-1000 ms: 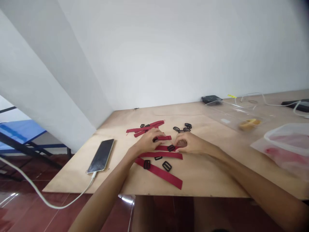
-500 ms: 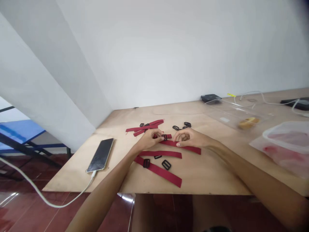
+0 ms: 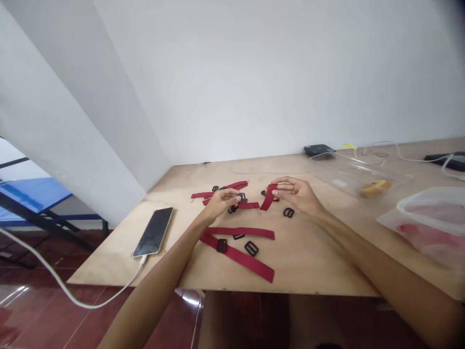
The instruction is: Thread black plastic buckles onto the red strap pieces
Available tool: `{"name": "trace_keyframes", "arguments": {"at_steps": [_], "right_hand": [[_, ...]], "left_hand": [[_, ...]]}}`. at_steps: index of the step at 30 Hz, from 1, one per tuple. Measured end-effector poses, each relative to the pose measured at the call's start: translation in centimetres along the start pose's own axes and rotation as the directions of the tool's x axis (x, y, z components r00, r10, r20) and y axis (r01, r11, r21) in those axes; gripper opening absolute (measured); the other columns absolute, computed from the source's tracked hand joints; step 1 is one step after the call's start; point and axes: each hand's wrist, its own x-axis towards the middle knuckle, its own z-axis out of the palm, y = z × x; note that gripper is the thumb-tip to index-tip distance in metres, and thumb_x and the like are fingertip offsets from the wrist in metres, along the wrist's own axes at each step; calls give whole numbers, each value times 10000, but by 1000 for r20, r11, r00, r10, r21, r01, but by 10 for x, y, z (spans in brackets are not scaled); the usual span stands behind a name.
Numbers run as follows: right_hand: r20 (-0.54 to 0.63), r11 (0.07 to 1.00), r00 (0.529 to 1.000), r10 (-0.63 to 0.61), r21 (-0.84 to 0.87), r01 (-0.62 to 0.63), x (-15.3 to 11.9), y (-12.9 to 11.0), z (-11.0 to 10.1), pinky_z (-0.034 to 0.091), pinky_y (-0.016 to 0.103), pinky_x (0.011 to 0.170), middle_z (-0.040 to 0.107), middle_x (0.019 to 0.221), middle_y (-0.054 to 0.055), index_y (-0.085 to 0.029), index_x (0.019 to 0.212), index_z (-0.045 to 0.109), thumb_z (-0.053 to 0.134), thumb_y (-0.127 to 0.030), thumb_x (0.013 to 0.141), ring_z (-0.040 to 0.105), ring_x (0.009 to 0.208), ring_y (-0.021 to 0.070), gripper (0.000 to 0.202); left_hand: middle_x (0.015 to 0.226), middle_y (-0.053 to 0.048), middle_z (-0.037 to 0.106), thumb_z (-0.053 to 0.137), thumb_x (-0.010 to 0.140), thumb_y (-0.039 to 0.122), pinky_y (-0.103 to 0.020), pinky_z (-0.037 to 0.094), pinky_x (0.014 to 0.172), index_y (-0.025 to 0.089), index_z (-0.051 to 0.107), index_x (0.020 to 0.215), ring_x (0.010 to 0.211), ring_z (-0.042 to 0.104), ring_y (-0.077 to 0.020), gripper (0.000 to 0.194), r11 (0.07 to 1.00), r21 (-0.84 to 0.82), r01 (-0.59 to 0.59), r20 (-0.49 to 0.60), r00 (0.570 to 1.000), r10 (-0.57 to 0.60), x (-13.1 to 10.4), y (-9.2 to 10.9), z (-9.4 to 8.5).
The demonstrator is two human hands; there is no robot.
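My left hand (image 3: 222, 201) pinches a black slide buckle (image 3: 242, 197) above the tabletop, with a red strap end (image 3: 250, 205) just beside it. To the right, my right hand (image 3: 296, 194) grips a short red webbing strap (image 3: 269, 197) between thumb and fingers, and its lower end hangs down. Under that hand, a loose black buckle (image 3: 288, 212) lies on the wood. Closer to me are two more red straps, one upper (image 3: 241, 231) and one slanted (image 3: 247, 261), with black buckles (image 3: 251, 248) on and beside them. Further red strap pieces (image 3: 236, 185) lie crossed behind my left hand.
A phone (image 3: 153, 231) on a white charging cable (image 3: 65, 291) lies at the left. On the right stand a clear tray (image 3: 341, 169) with something yellow in it and a translucent tub (image 3: 428, 213). A black box (image 3: 319, 150) sits near the wall.
My right hand has lifted a red strap off the table, and it now hangs from the fingers. My left hand has raised the buckle slightly and shifted left. A loose buckle now shows below my right hand.
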Motion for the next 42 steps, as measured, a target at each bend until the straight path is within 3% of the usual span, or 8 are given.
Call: {"name": "trace_keyframes", "arguments": {"at_steps": [10, 14, 16, 19, 24, 29, 35, 42], "right_hand": [[68, 959, 994, -88, -263, 103, -5, 5, 9, 545, 338, 723, 757, 952, 72, -209, 971, 663, 650, -235, 784, 717, 845, 243, 189], [78, 743, 961, -267, -618, 256, -6, 1, 6, 474, 335, 674, 683, 700, 47, -205, 715, 668, 616, -204, 778, 631, 696, 217, 81], [93, 673, 927, -365, -662, 331, -7, -2, 7, 453, 338, 705, 656, 721, 56, -204, 644, 604, 621, -187, 754, 602, 751, 225, 112], [47, 776, 933, -356, -542, 323, -8, -5, 9, 436, 315, 698, 617, 733, 36, -209, 636, 498, 609, -191, 759, 576, 745, 200, 166], [73, 983, 997, -32, -178, 45, -9, 3, 11, 359, 247, 546, 523, 642, -34, -217, 696, 453, 676, -327, 780, 521, 604, 139, 262], [95, 997, 995, 19, -72, -12, -6, 7, 11, 381, 243, 564, 546, 674, -33, -200, 722, 504, 766, -444, 743, 517, 601, 119, 359], [-21, 988, 995, -97, -125, 94, -7, -11, 6, 428, 268, 580, 606, 743, -4, -193, 760, 584, 809, -505, 703, 539, 628, 134, 388], [254, 971, 965, -67, -204, 121, -10, -11, 10, 533, 339, 777, 721, 940, 77, -186, 915, 701, 732, -454, 793, 671, 863, 223, 296]], "left_hand": [[748, -24, 631, 744, 791, 406, -230, 432, 590, 131, 687, 953, 625, 536, -108, 324, 1000, -29, 6, 31, 1000, -5, 1, -3, 2], [736, -20, 622, 746, 790, 413, -225, 423, 575, 129, 680, 946, 629, 543, -111, 331, 999, -32, 8, 34, 999, -7, 1, -3, 1], [736, -18, 620, 751, 785, 412, -227, 421, 577, 126, 683, 949, 621, 533, -105, 337, 1000, -25, 7, 29, 1000, -7, 0, -2, 2], [721, -15, 616, 762, 774, 409, -228, 417, 576, 123, 689, 950, 615, 527, -103, 344, 1000, -31, 5, 39, 999, -4, 0, 0, 3], [703, -16, 628, 771, 761, 418, -233, 424, 575, 128, 684, 947, 603, 540, -108, 355, 1000, -26, 15, 37, 999, -14, 1, -1, 4], [798, -50, 688, 762, 763, 418, -240, 462, 606, 133, 682, 1009, 668, 599, -134, 385, 999, 49, 9, 44, 999, -11, 0, 1, 0], [964, -78, 741, 628, 853, 322, -284, 503, 744, 166, 744, 935, 849, 663, -194, 211, 887, 447, -120, 227, 974, 18, -5, 14, -14], [969, -68, 702, 623, 853, 286, -290, 487, 740, 188, 734, 936, 843, 628, -191, 169, 710, 643, -288, 243, 955, 168, -7, 16, -13]]}}
